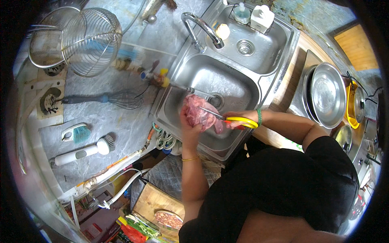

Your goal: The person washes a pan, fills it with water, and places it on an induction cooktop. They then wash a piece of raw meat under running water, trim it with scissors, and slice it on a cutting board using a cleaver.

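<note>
Over the larger steel sink basin (219,73), my left hand (190,124) grips a piece of raw pinkish-red meat (198,110) from its left side. My right hand (235,123) holds kitchen scissors (251,121) by their yellow-and-red handles. The steel blades point left into the meat; whether they are apart is too small to tell. A floppy lobe of the meat hangs toward the right hand. The basin's drain (215,99) shows partly behind the meat, and a curved tap (202,32) rises from the sink's upper left.
Wire strainers (91,42), a whisk (121,100) and brushes (103,146) lie on the left counter. Soap containers (261,18) stand behind the smaller basin. Steel pans (328,93) and a yellow tray (351,119) sit at right. A wooden board (154,196) with food is below left.
</note>
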`<move>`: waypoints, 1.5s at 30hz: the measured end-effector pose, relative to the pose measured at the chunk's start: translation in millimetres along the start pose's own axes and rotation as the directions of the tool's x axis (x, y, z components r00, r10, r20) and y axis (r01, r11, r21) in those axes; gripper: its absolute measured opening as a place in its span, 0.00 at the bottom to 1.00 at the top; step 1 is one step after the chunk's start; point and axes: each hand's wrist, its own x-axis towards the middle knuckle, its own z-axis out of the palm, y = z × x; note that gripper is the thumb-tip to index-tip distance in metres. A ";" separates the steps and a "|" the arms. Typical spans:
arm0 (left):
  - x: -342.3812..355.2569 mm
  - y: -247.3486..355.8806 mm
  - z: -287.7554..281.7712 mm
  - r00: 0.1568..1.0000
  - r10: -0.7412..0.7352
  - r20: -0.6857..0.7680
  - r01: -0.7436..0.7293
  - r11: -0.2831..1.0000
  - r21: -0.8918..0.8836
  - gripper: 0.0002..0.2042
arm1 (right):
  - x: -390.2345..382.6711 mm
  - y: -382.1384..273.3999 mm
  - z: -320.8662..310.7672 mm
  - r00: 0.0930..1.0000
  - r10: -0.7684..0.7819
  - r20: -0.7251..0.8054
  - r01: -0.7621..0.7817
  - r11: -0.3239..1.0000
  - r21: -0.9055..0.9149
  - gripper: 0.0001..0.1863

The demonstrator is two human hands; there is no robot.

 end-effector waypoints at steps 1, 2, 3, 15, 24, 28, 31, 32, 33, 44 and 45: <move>-1.6 -3.5 7.2 0.999 -0.015 -0.035 0.015 1.000 -0.007 0.40 | 3.7 2.3 3.5 0.998 -0.062 -0.021 0.063 0.997 0.035 0.49; -2.7 -5.4 11.3 0.997 -0.042 -0.065 0.043 0.999 0.000 0.40 | 6.6 3.9 7.0 0.993 -0.100 -0.066 0.103 0.994 0.047 0.49; -3.9 -7.0 13.9 0.995 -0.051 -0.087 0.045 0.996 -0.073 0.41 | 9.3 4.5 10.2 0.984 -0.139 -0.110 0.146 0.988 0.057 0.50; -5.0 -10.6 -10.2 0.992 -0.122 -0.034 0.096 0.897 -0.432 0.43 | -17.2 -14.0 28.1 0.981 0.007 -0.195 -0.043 0.983 -0.180 0.34; -8.7 -21.9 11.5 0.990 -0.140 -0.027 0.113 0.888 -0.446 0.44 | 12.6 -0.8 19.2 0.959 -0.212 -0.189 0.144 0.936 -0.320 0.39; -6.3 -15.4 -17.9 0.958 -0.268 -0.101 0.224 0.920 -0.322 0.43 | 3.6 -3.3 20.0 0.949 -0.187 -0.254 0.056 0.892 -0.448 0.29; -4.9 -7.3 -41.5 0.963 -0.268 0.026 0.266 0.928 -0.261 0.42 | -10.0 -14.8 20.6 0.959 -0.183 -0.216 0.044 0.850 -0.524 0.25; -4.6 -6.0 -44.9 0.965 -0.251 0.080 0.263 0.931 -0.252 0.41 | -15.7 -20.5 19.9 0.965 -0.159 -0.207 0.018 0.833 -0.553 0.25; -3.5 -5.5 -45.7 0.969 -0.232 0.091 0.246 0.947 -0.205 0.40 | -18.8 -26.7 20.3 0.967 -0.101 -0.232 -0.061 0.796 -0.602 0.25; 28.5 3.9 -27.2 0.970 -0.174 -0.170 0.210 0.951 0.225 0.29 | -11.3 -37.6 42.9 0.866 -0.276 -0.418 -0.220 0.540 -0.812 0.32; 27.5 3.4 -26.0 0.977 -0.143 -0.160 0.175 0.963 0.204 0.27 | -10.1 -34.1 41.4 0.843 -0.305 -0.444 -0.217 0.562 -0.798 0.32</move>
